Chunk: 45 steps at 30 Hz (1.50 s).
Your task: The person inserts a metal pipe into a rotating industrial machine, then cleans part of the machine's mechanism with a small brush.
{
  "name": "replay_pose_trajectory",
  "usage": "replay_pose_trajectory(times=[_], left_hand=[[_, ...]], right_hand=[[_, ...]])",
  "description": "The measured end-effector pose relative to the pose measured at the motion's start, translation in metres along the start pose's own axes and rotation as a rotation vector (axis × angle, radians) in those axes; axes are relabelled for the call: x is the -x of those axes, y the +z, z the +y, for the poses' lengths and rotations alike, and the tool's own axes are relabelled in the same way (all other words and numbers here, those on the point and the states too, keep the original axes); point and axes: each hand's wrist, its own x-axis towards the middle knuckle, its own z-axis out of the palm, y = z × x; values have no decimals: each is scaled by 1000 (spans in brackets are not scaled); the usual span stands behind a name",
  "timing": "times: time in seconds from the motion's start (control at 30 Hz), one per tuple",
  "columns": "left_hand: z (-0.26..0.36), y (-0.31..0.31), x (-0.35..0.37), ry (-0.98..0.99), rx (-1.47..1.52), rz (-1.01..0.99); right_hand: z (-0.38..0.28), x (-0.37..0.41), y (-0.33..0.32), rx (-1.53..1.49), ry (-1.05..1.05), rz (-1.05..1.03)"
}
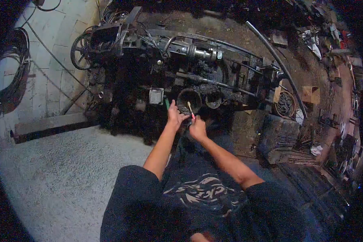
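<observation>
My right hand (198,128) is closed around the red-pink handle of a small brush (190,109), its pale tip pointing away from me. The tip overlaps a round, dark container (195,94) in this view. To the left, my left hand (174,116) is raised with its fingers spread, near the container's front edge. A narrow green item (167,103) shows just beside its fingertips. Beyond both hands stretches a dark lathe-like machine (181,45), with dark shavings (207,72) piled around its middle.
A smaller round can (213,99) stands right of the container, and a pale square box (156,96) stands left. A long curved pipe (270,48) slants across the right side. A round basket (285,103) holds metal pieces. Coiled cable (22,52) hangs at far left.
</observation>
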Motion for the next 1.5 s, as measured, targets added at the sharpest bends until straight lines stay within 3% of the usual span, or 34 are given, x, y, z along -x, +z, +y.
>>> replay_pose_trajectory(times=[0.07, 0.27, 0.33, 0.4, 0.47, 0.73, 1.0, 1.1, 1.17, 1.27, 1.43, 1.5], left_hand=[[0, 6, 8, -14, 39, 91], [-2, 1, 7, -32, -28, 31], [-1, 6, 7, -18, -25, 60], [-1, 9, 6, -41, -41, 51], [1, 19, 17, -16, -1, 136], [0, 21, 13, -2, 42, 102], [-4, 21, 10, -6, 82, 196], [-3, 26, 8, 13, 59, 236], [-3, 31, 9, -16, -58, 242], [-3, 20, 1, -24, -214, 198], [-8, 29, 3, 14, -202, 313], [-7, 39, 6, 38, -207, 364]], right_hand=[[2, 1, 10, -24, 20, 21], [-6, 7, -20, -87, -57, 25], [-13, 10, -31, 84, -6, -67], [-4, 8, -31, 60, -48, -40], [2, 14, -32, 107, -155, -139], [9, 9, -30, 113, -222, -189], [24, 7, -28, 26, -190, -179], [17, 0, -57, -75, -228, -179], [10, -9, -93, -248, -295, -91], [14, -41, -141, -302, -374, 246], [32, -103, -218, -214, -208, 528], [31, -114, -237, -208, -57, 492]])
